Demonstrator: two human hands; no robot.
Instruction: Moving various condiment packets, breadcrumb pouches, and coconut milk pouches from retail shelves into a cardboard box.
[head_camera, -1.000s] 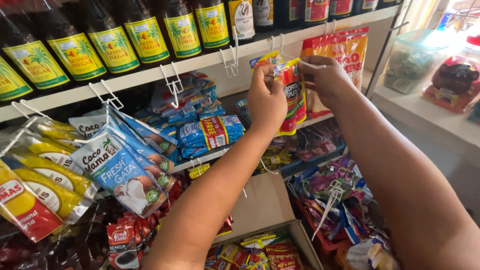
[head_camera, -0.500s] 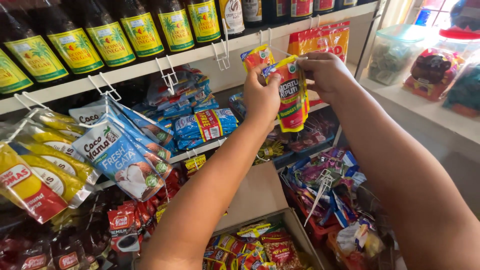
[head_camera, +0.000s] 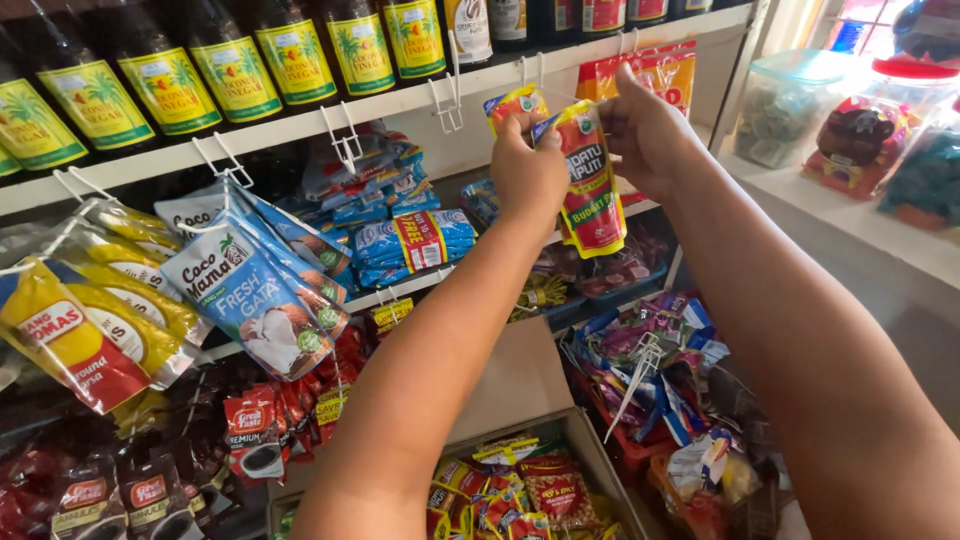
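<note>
shelf (head_camera: 300, 128): long white board across the top of the view, dark bottles with yellow labels (head_camera: 290, 55) standing on it, wire hooks (head_camera: 345, 140) along its front edge.
hanging packs: blue-and-white pouches (head_camera: 255, 290) and yellow-red pouches (head_camera: 70, 330) dangle from hooks at left, well apart from the hands.
cardboard box (head_camera: 530, 470): low centre, open, filled with small snack packets.
left hand (head_camera: 527, 172): raised to the shelf edge, fingers clenched on the top of the sachet, pinching it from the left.
right hand (head_camera: 645, 130): just beside it on the right, fingers closed on the same top edge, thumb up.
red-and-yellow sachet (head_camera: 592, 185): held between both hands, long axis upright, body hanging below the fingers; its top sits just under a hook, and both hands are equally close.
</note>
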